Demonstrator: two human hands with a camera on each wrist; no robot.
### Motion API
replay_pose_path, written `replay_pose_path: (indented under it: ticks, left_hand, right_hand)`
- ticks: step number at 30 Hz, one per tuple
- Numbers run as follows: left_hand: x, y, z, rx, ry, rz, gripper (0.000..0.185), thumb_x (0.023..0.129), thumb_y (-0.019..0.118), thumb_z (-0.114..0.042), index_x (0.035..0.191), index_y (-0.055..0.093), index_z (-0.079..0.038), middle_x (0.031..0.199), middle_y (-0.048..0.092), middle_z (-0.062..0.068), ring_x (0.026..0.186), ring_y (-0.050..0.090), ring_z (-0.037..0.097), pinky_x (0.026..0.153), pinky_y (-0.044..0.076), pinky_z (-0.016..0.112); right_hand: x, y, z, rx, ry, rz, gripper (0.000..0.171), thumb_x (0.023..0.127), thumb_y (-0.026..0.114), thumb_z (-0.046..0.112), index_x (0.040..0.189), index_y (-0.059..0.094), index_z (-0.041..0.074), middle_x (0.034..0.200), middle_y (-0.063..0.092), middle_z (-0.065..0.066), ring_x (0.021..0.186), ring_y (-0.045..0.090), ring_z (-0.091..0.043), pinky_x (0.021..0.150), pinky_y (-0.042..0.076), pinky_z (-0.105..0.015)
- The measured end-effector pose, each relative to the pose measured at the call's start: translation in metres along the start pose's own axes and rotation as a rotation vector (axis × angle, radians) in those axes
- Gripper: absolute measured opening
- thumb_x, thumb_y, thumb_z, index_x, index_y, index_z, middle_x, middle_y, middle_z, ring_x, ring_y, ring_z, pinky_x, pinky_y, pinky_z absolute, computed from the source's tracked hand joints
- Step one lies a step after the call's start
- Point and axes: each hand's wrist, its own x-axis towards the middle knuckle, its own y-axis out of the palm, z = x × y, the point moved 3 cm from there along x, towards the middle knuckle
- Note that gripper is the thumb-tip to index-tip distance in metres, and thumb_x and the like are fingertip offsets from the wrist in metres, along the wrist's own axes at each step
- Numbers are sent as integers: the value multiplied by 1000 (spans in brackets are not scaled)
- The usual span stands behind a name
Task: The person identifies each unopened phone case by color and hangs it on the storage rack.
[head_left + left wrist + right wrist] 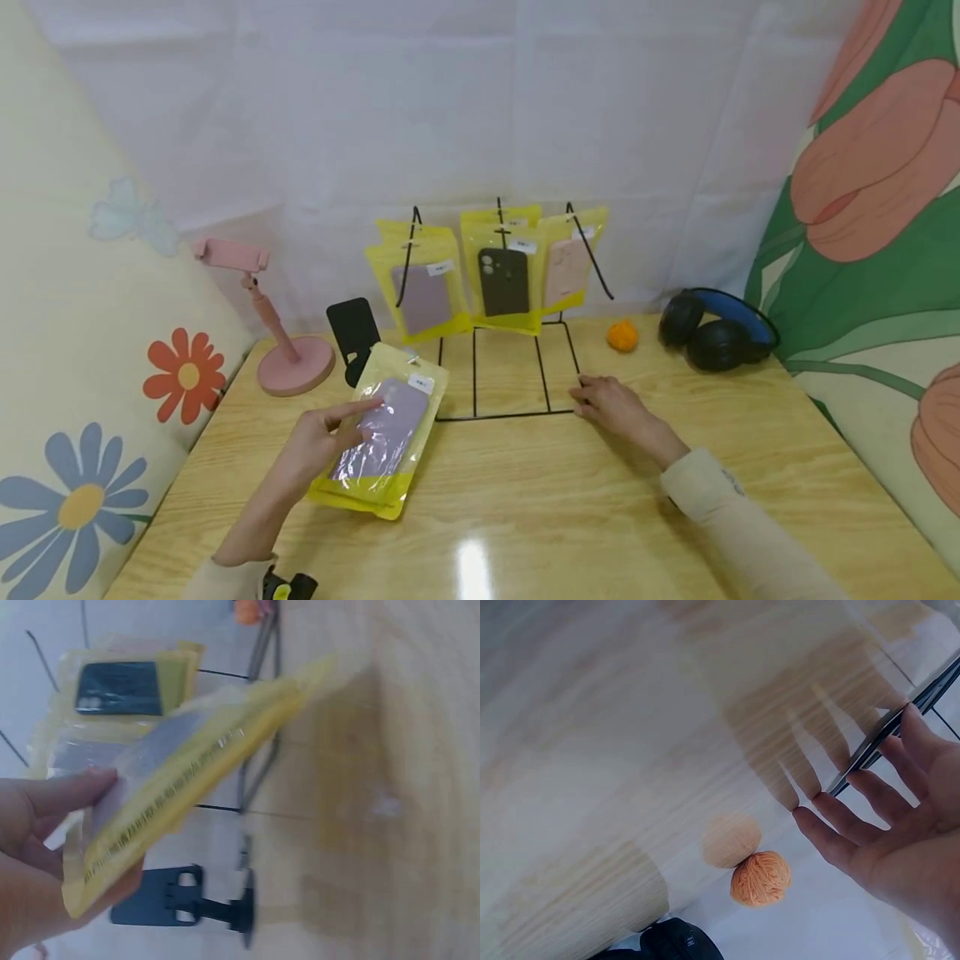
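Observation:
My left hand (307, 450) holds a clear-and-yellow pouch (408, 479) with a purple phone case inside, tilted above the table. In the left wrist view, my thumb lies across the pouch's (202, 761) front face; the other fingers are mostly hidden behind it. A black wire display rack (495, 416) stands in the middle. At the right front corner of its base, my right hand (615, 408) holds the wire (870, 746) between thumb and fingers, the outer fingers spread down at the tabletop.
On the rack hang yellow pouches with a purple case (423, 296), a black case (504, 283) and a pink case (564, 271). A pink phone stand (296, 367) and a black phone stand (352, 325) are left; an orange yarn ball (622, 336) and black headphones (716, 343) are right.

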Motion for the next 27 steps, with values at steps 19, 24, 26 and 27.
replay_pose_path:
  ticks: [19, 24, 26, 27]
  left_hand:
    - [-4, -19, -59, -254, 560, -73, 41, 82, 65, 15, 122, 63, 5, 113, 65, -5, 98, 52, 7, 71, 46, 14]
    - [-10, -17, -54, -334, 590, -47, 41, 80, 64, 20, 120, 63, 8, 113, 66, 2, 108, 56, 9, 84, 47, 16]
    - [-12, -18, -53, -370, 621, -35, 42, 79, 63, 23, 119, 61, 12, 119, 65, 6, 116, 54, 15, 88, 47, 19]
    - [-12, -18, -53, -374, 622, -40, 41, 79, 63, 23, 118, 62, 11, 119, 65, 6, 116, 53, 15, 88, 47, 19]
  right_hand:
    - [-1, 0, -1, 6, 4, 4, 37, 93, 64, 19, 124, 64, -1, 132, 52, -29, 115, 55, -44, 98, 41, -55]
    - [0, 0, 1, 0, 6, 4, 36, 93, 65, 18, 123, 64, -1, 132, 52, -30, 115, 55, -44, 98, 41, -56]
    - [0, 0, 1, 6, 16, 7, 36, 93, 64, 18, 123, 64, -1, 133, 52, -29, 115, 54, -45, 99, 40, -56]
    - [0, 0, 1, 3, 15, 7, 36, 93, 64, 17, 123, 64, -1, 133, 52, -30, 115, 54, -45, 99, 40, -56]
